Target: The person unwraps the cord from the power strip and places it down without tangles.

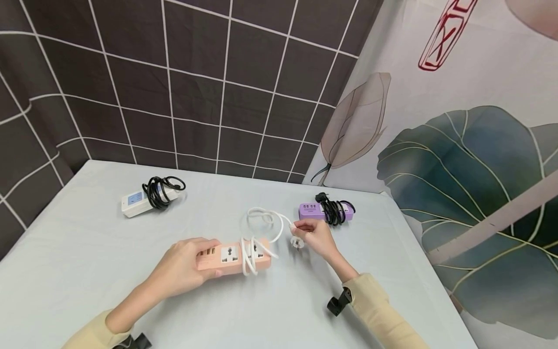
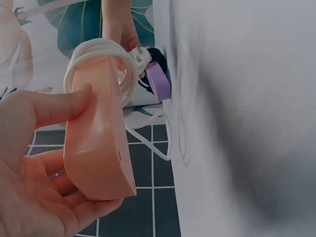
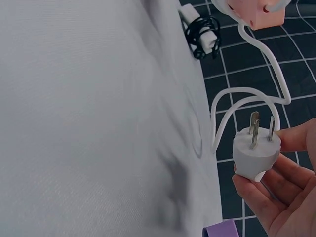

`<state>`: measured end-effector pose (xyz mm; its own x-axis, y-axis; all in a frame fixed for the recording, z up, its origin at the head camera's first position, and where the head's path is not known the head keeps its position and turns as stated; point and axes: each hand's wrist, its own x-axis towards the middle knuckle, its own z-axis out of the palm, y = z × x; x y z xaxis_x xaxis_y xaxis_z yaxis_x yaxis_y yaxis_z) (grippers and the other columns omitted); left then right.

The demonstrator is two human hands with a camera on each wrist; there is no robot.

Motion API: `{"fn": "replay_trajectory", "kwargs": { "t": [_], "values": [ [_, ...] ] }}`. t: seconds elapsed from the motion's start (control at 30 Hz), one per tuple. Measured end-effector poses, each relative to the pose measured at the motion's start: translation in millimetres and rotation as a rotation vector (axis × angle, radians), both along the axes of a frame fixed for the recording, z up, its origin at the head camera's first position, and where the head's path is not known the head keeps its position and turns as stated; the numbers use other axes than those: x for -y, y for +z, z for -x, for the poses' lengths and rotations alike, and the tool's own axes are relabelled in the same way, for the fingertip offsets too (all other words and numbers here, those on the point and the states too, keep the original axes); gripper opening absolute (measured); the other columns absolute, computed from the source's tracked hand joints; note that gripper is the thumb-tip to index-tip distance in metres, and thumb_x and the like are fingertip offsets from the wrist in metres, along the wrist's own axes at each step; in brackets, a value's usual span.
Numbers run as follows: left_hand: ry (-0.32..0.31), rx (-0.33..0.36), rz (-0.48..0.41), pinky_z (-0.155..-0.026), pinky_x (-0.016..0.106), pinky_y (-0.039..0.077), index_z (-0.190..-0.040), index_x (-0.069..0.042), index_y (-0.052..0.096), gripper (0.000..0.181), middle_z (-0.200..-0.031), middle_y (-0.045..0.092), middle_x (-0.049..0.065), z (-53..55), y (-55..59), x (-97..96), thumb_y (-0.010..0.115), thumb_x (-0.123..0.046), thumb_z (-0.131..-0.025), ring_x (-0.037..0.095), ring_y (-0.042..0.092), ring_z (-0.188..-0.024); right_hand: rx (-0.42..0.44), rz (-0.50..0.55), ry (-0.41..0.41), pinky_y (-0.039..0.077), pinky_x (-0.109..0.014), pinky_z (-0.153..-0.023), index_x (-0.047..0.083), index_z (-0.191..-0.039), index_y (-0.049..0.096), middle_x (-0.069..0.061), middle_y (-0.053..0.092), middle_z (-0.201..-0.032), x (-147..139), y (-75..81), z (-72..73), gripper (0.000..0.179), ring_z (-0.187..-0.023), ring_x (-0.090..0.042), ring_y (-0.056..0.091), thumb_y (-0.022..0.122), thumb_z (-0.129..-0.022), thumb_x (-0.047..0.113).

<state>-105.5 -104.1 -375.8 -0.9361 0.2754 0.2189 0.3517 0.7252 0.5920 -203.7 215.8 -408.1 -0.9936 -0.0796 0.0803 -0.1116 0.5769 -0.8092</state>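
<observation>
My left hand (image 1: 185,264) grips the left end of a pink power strip (image 1: 213,260), thumb on one long side and fingers round the other. White cord (image 1: 250,257) is wrapped round the strip's right end. My right hand (image 1: 317,237) pinches the white plug (image 1: 297,242) at the cord's free end. In the right wrist view the plug (image 3: 256,150) shows three metal prongs pointing away from the palm. A loose loop of cord (image 1: 261,211) runs between strip and plug. The left wrist view shows the strip (image 2: 96,143) tilted, held above the white tabletop.
A purple power strip (image 1: 308,211) bound with black cord lies just beyond my right hand. At the back left is a white power strip (image 1: 135,203), also wrapped in black cord. A dark checked cloth (image 1: 192,97) hangs behind the table (image 1: 87,232).
</observation>
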Motion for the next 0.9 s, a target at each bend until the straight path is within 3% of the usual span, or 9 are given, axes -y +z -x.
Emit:
{"fn": "replay_trajectory", "kwargs": {
  "t": [0.4, 0.9],
  "values": [
    [-0.034, 0.024, 0.009, -0.090, 0.051, 0.048, -0.113, -0.006, 0.070, 0.055, -0.111, 0.071, 0.010, -0.7, -3.4, 0.5, 0.086, -0.026, -0.065, 0.032, 0.065, -0.105, 0.001, 0.056, -0.019, 0.053, -0.022, -0.070, 0.001, -0.098, 0.073, -0.014, 0.074, -0.089, 4, 7.0, 2.2, 0.018, -0.075, -0.011, 0.069, 0.071, -0.082, 0.009],
    [-0.016, 0.039, 0.029, -0.087, 0.050, 0.049, -0.112, -0.005, 0.071, 0.054, -0.110, 0.071, 0.010, -1.6, -8.7, 8.1, 0.086, -0.027, -0.065, 0.033, 0.065, -0.103, -0.058, 0.093, -0.015, 0.051, -0.019, -0.069, 0.000, -0.100, 0.073, -0.016, 0.074, -0.091, 2, 19.5, -7.4, 0.019, -0.076, -0.009, 0.068, 0.071, -0.083, 0.008]
  ]
}}
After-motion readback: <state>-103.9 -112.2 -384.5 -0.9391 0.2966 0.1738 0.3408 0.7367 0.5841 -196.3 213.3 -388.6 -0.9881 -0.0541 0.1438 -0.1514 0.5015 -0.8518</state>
